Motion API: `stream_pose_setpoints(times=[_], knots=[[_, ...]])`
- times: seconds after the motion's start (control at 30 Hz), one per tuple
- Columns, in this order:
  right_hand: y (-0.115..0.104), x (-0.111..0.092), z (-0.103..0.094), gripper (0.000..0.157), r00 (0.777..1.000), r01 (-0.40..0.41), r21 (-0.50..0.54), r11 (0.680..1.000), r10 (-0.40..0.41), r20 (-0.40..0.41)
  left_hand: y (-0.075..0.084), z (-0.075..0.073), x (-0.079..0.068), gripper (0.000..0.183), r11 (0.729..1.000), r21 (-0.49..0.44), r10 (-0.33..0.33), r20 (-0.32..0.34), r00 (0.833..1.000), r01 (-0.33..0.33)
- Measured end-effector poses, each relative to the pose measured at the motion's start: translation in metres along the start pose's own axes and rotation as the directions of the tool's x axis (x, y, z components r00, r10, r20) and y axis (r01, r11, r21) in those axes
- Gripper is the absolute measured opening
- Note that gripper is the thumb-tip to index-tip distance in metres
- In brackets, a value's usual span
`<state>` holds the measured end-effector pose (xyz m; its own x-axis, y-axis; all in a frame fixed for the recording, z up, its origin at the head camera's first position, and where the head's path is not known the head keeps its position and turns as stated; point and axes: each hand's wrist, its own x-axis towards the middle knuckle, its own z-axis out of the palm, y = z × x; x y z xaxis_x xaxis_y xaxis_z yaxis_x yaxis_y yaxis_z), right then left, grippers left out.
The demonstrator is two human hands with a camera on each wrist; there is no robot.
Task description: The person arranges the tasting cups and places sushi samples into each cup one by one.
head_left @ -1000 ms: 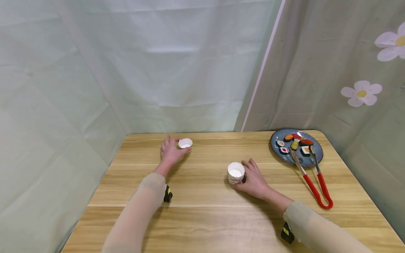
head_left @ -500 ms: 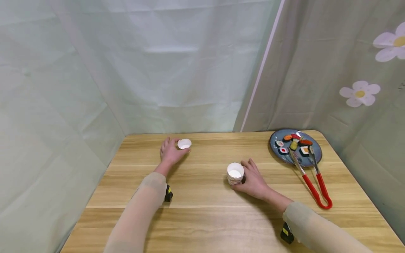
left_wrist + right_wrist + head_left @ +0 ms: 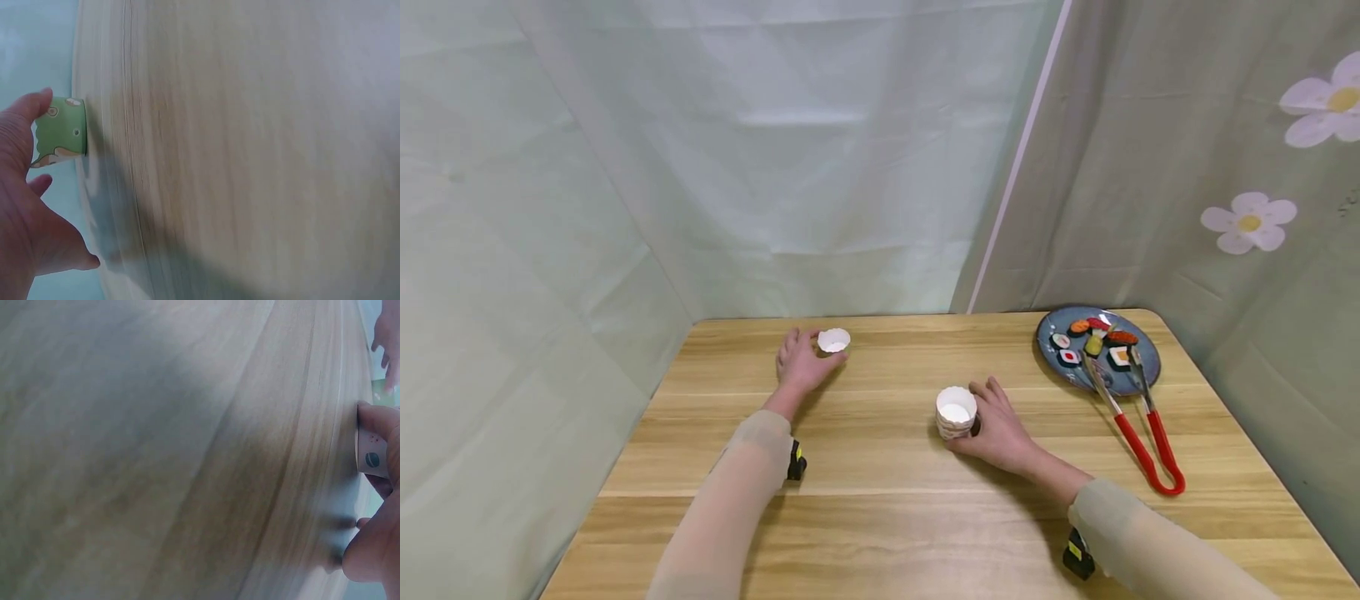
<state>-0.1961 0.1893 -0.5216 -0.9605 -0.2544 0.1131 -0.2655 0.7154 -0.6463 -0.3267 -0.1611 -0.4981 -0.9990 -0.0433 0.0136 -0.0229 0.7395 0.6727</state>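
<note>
At the far left of the table, my left hand (image 3: 802, 367) holds a small paper baking cup (image 3: 833, 340) between thumb and fingers. The left wrist view shows the green, patterned side of this cup (image 3: 65, 128), with its base down at the tabletop. Near the table's middle, my right hand (image 3: 1003, 433) grips a second baking cup (image 3: 956, 423) from its right side. White inside with a scalloped rim, it stands upright. Its pale side (image 3: 373, 450) bears a leaf print in the right wrist view, where the hand partly covers it.
At the back right lies a blue plate (image 3: 1047, 350) with several sushi pieces (image 3: 1122, 337). Red-handled tongs (image 3: 1163, 446) rest with their tips on the plate and their handles on the wooden table (image 3: 880, 525). Hanging fabric (image 3: 820, 167) surrounds the table's back and sides.
The head view has shifted slightly, moving the scene a little to the left in the picture. Both hands keep their places at the cups.
</note>
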Motion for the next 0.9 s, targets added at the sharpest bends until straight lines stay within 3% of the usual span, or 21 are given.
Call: stream_pose_setpoints(times=[0.23,0.5,0.73,0.9], knots=[[0.0,0.0,0.001,0.083,1.0,0.003,0.005,1.0,-0.003,-0.006,-0.006,-0.013,-0.003,0.105,0.999,0.031,0.023,-0.007,1.0,-0.023],[-0.001,-0.001,-0.001,0.083,1.0,0.002,-0.011,1.0,-0.003,-0.003,-0.005,-0.03,-0.01,0.099,0.994,0.03,0.107,-0.058,0.993,-0.105],[-0.004,0.0,-0.003,0.083,1.0,0.002,-0.035,0.999,-0.002,-0.002,0.023,-0.032,-0.028,0.09,0.964,-0.018,0.264,-0.057,0.963,-0.265],[-0.003,-0.001,-0.005,0.086,1.0,-0.005,-0.022,1.0,0.005,0.008,0.047,-0.028,-0.04,0.09,0.937,-0.099,0.338,0.006,0.941,-0.335]])
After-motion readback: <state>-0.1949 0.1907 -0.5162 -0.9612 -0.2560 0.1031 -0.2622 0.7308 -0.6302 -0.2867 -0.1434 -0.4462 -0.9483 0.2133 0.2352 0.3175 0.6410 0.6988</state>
